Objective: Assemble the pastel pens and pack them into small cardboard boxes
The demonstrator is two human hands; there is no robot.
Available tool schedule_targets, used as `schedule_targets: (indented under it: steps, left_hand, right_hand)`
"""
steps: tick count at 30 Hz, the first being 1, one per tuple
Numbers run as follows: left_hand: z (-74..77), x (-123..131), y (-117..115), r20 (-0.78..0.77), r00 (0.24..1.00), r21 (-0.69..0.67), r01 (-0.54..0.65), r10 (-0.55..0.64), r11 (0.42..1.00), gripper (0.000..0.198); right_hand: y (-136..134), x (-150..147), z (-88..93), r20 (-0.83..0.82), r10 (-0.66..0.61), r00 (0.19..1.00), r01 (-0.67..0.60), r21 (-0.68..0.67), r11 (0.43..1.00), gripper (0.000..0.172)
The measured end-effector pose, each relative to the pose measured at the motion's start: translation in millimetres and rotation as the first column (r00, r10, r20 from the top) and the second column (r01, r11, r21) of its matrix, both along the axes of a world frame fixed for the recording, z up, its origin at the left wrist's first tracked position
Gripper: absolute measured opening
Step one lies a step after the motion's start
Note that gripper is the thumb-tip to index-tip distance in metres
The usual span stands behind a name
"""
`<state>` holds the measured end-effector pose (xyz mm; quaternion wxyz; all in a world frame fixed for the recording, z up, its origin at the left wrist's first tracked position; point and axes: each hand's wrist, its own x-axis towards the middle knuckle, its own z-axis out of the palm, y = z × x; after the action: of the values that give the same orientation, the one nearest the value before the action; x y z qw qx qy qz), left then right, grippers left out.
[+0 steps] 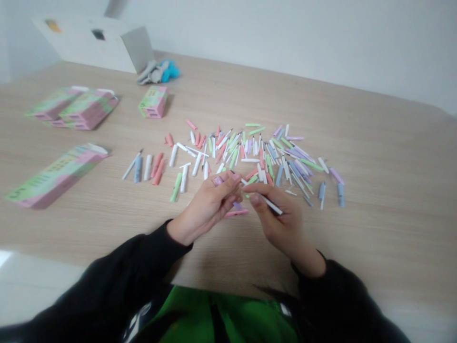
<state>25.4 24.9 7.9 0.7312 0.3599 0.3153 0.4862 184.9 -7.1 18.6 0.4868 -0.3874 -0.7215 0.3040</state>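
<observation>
My right hand (280, 216) is closed around a slim white pencil-like stick (272, 205), whose near end sticks out past the thumb. Its far end points toward my left hand (209, 197), which has thumb and fingers pinched together close by. What the left fingers grip is hidden, though a purple piece (218, 180) shows beside them. Just beyond both hands lies a loose spread of white sticks, some dark-tipped, and tube-like caps in pink, green, purple, blue and white. A pink piece (236, 213) rests on the table under the hands.
On the left lie a long pastel box (60, 176), stacked boxes (84, 109) and a small box (154, 101). Behind them stand a white carton (96, 43) and a grey and blue bundle (159, 71). Blue pieces (341, 194) lie at the right, on the wooden table (392, 228).
</observation>
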Motion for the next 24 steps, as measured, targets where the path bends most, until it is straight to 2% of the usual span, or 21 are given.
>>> schedule_targets:
  steps: [2,5,7,9,12,14,19,24]
  left_hand:
    - [-1.1,0.1,-3.3,-0.108,0.994,0.048,0.04,-0.034,0.998,0.037]
    - [0.2,-1.4,-7.2,-0.347,0.936,0.172,0.122,-0.055,0.978,0.028]
    - [1.9,-2.9,-8.7,-0.467,0.884,0.234,0.154,-0.028,0.96,0.022]
    - [3.1,-4.7,-8.8,-0.568,0.823,0.318,0.192,0.025,0.928,0.018]
    - [3.0,-8.1,-6.3,-0.704,0.695,0.466,0.297,0.146,0.833,0.017]
    - [2.1,-10.2,-4.4,-0.737,0.643,0.523,0.347,0.209,0.778,0.015]
    - [0.0,-13.0,-3.7,-0.747,0.621,0.574,0.421,0.238,0.702,0.009]
    - [0.5,-13.2,-4.8,-0.748,0.623,0.581,0.449,0.228,0.679,0.012]
  right_hand:
    - [1.7,-0.6,-0.7,-0.079,-0.094,0.992,0.096,0.019,0.995,0.02]
    - [5.7,3.5,6.6,-0.313,-0.191,0.931,0.21,0.029,0.977,0.031]
    - [7.7,6.9,15.5,-0.437,-0.202,0.876,0.243,0.038,0.969,0.037]
    - [7.8,9.2,22.6,-0.472,-0.191,0.861,0.247,0.059,0.967,0.041]
    - [3.6,10.1,23.5,-0.39,-0.178,0.904,0.234,0.1,0.967,0.041]
    - [-0.4,9.2,19.5,-0.309,-0.176,0.935,0.224,0.128,0.966,0.04]
    - [-7.1,6.4,15.0,-0.215,-0.107,0.971,0.144,0.166,0.976,0.038]
    - [-10.5,6.6,18.5,-0.109,-0.097,0.989,0.112,0.147,0.983,0.036]
